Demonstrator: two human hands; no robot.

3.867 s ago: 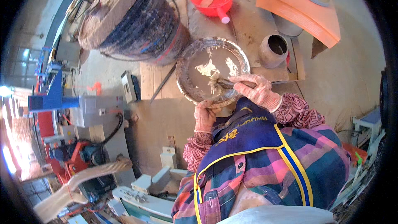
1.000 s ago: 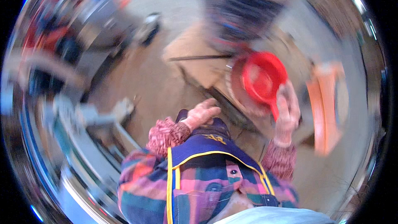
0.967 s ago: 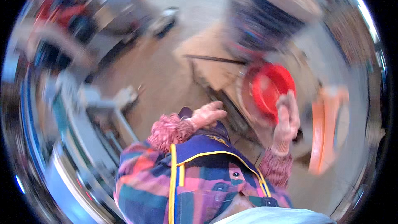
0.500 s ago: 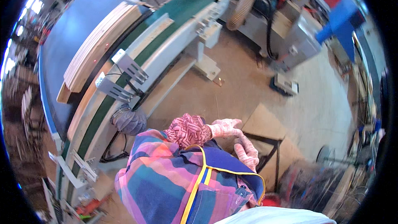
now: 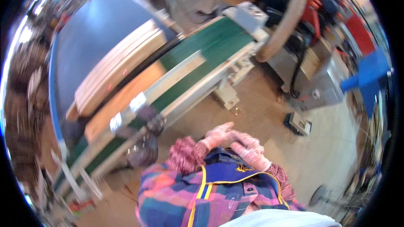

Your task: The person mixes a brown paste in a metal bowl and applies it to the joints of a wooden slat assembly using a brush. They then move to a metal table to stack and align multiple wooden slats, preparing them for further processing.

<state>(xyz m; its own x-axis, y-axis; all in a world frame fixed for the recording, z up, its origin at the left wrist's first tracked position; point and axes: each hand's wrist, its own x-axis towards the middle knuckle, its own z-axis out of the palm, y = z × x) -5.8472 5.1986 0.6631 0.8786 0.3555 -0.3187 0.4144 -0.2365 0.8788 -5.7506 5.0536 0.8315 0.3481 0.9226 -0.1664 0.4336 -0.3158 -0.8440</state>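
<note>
Both my hands wear pinkish-white knit gloves and meet in front of my chest, beyond the blue apron bib (image 5: 223, 170) with yellow edging. My left hand (image 5: 218, 135) has its fingers stretched forward and holds nothing I can see. Close against it, at the fingertips, lies my right hand (image 5: 252, 153), its fingers pointing left and its thumb apart. Patterned red sleeve covers (image 5: 185, 155) reach up to the gloves. Neither hand touches the conveyor ahead on the left. Motion blur softens the fingers.
A green conveyor belt (image 5: 229, 33) runs diagonally on the left, with a wooden board (image 5: 126, 94) along it. Stacked boards (image 5: 118, 65) rest on the blue table (image 5: 94, 25). A ribbed hose (image 5: 290, 21) hangs by machinery. A foot pedal (image 5: 299, 124) sits on the floor.
The view has swung, so the conveyor and machinery sit lower and further right. My hands have come closer together, the right one reaching toward the left.
</note>
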